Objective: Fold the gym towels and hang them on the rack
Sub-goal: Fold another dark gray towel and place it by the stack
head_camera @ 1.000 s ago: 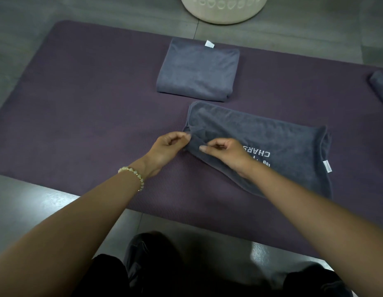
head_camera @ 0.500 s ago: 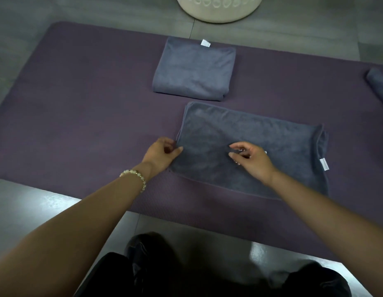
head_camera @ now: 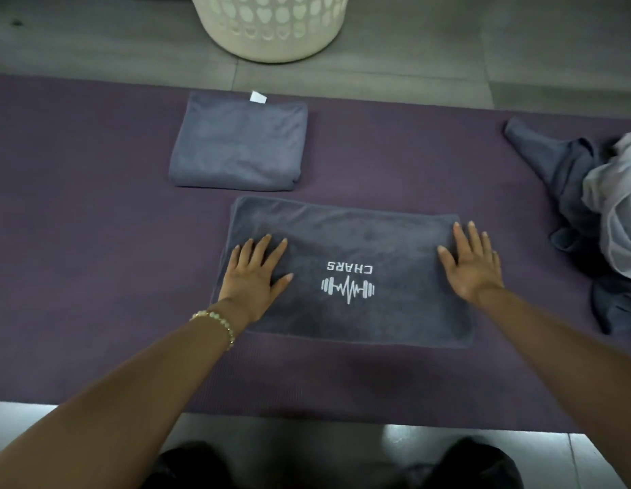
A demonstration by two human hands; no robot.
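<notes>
- Grey towel (head_camera: 345, 241): white print "CHARS", upside down to the camera.
- Just nearer the camera than the word: white barbell-with-pulse-line logo (head_camera: 347, 288).
- White tag (head_camera: 258, 97) on folded towel (head_camera: 238, 146): unreadable.

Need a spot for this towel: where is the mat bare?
Free: the mat left of the folded towel and logo towel; also the stretch between folded towel and unfolded pile. Crowded on the right, around that pile.

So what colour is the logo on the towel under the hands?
White, on the dark grey towel; head view.
</notes>
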